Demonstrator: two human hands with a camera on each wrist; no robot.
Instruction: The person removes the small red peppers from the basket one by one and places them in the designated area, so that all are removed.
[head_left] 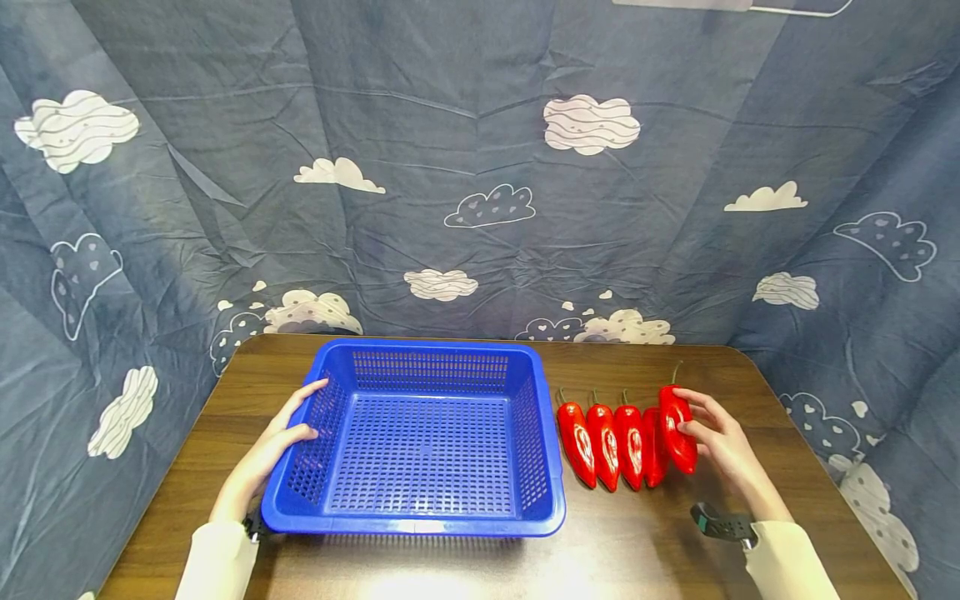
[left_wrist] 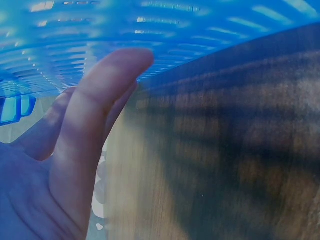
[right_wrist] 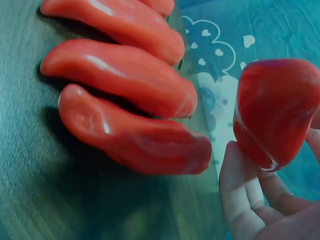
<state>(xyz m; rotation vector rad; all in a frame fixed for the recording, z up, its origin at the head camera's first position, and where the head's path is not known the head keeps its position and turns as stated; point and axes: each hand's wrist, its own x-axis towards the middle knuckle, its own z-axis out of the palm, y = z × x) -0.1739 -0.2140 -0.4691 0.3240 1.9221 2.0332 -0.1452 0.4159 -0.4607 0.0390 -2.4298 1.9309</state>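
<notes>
A blue plastic basket (head_left: 420,525) with slotted walls stands on the wooden table. My left hand (head_left: 272,446) holds it by its left side, two digits reaching over the rim; the left wrist view shows a finger (left_wrist: 82,125) bent against the outer wall. To the right of the basket, several glossy red chili peppers (head_left: 603,446) lie side by side, stems pointing away from me. My right hand (head_left: 720,437) grips another red chili pepper (head_left: 677,429) between thumb and fingers. That pepper is raised off the table beside the row's right end, its tip toward the right wrist camera (right_wrist: 277,112).
The table (head_left: 600,558) is dark wood with a bright glare at its front edge. A grey-blue curtain (head_left: 480,250) with white clouds hangs behind and at both sides. Each wrist wears a dark strap (head_left: 723,523).
</notes>
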